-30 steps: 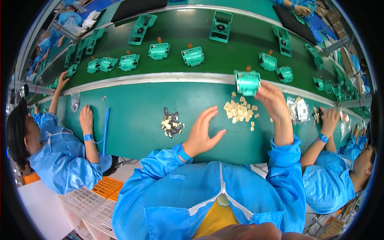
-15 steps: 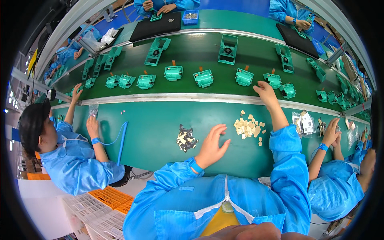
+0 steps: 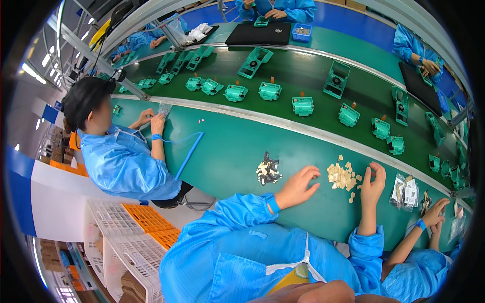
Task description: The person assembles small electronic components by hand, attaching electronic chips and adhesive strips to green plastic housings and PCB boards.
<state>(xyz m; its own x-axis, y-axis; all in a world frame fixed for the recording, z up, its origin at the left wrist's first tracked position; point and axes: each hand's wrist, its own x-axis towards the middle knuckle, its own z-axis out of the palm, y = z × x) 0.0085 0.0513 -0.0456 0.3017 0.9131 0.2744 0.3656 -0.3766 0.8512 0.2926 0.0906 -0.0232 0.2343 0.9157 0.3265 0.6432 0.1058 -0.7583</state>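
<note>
My left hand (image 3: 300, 188) hovers over the green bench with fingers loosely curved and apart, holding nothing I can see. To its right lies a loose pile of small flat tan pieces (image 3: 342, 177). On the far side of that pile my right hand (image 3: 373, 186) is raised, its thumb and fingers apart and nothing visible in them. Left of my left hand sits a small heap of black parts with pale pads (image 3: 268, 169). Beyond the bench rail, a row of green boxy housings (image 3: 349, 115) stands on the green belt, several with an orange tab.
A metal rail (image 3: 283, 120) divides bench from belt. Larger green housings with round black centres (image 3: 336, 80) stand farther back. Clear bags with labels (image 3: 404, 192) lie to the right, near a co-worker's hands (image 3: 435, 214). At left, another co-worker handles a small bag (image 3: 164, 108) beside a blue coiled cord (image 3: 189, 155).
My right hand has drawn back from the belt edge to beside the tan pieces. My left hand has come closer to that pile. The view has turned left and tilted.
</note>
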